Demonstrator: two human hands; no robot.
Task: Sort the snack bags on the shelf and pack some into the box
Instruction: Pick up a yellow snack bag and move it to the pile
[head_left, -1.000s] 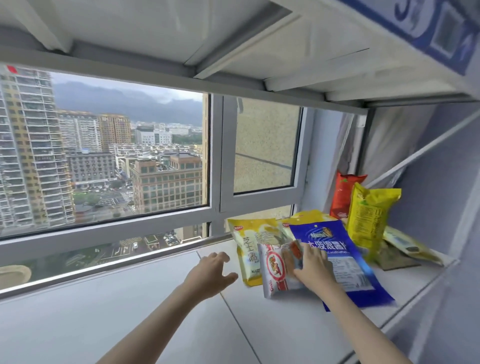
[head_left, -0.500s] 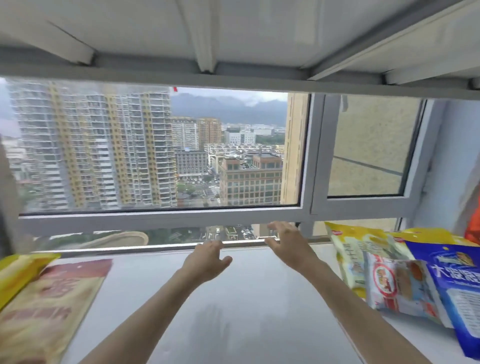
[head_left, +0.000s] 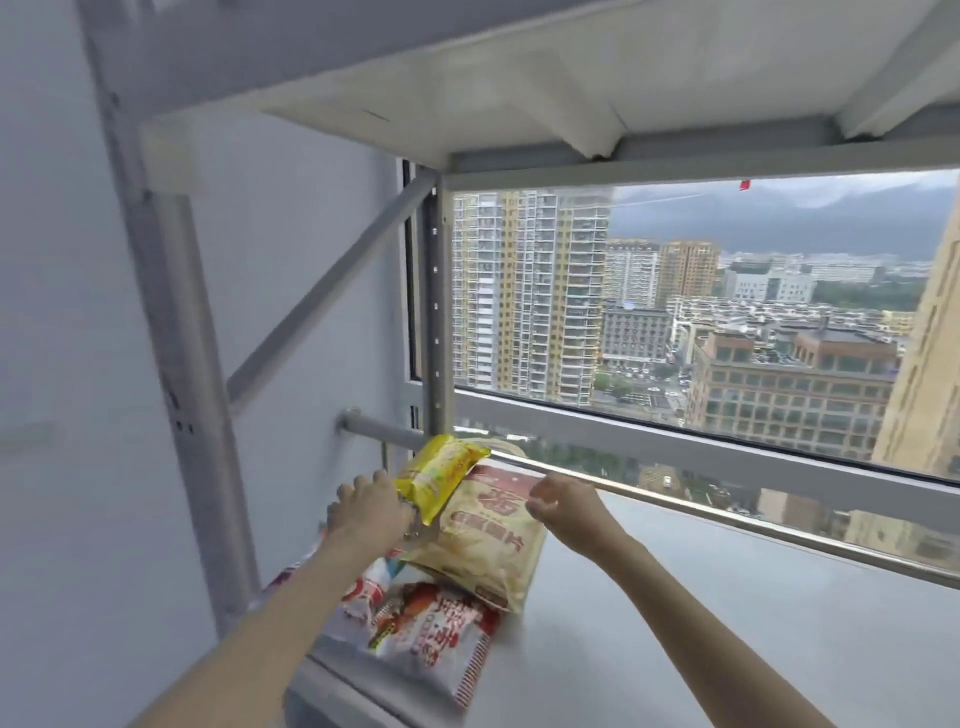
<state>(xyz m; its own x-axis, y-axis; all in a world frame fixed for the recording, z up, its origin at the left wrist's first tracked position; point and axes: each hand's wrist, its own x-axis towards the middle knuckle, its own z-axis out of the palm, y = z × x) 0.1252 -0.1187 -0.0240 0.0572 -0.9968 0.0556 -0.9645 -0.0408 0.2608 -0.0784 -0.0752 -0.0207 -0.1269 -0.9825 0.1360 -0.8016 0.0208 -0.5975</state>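
Yellow bag (head_left: 439, 474) in left grip (head_left: 371, 514)

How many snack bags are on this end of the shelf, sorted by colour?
Yellow: 1, the small yellow bag gripped by the left hand.
Tan with a red top: 1, the big chip bag.
Red and white: 1, the front bag.
Total: 3 bags clearly seen; something else may be hidden behind.

light: soft overcast daylight from window (head_left: 675, 322), far right | shadows: faint | blur: motion smear at left | distortion: wide-angle bending at edges
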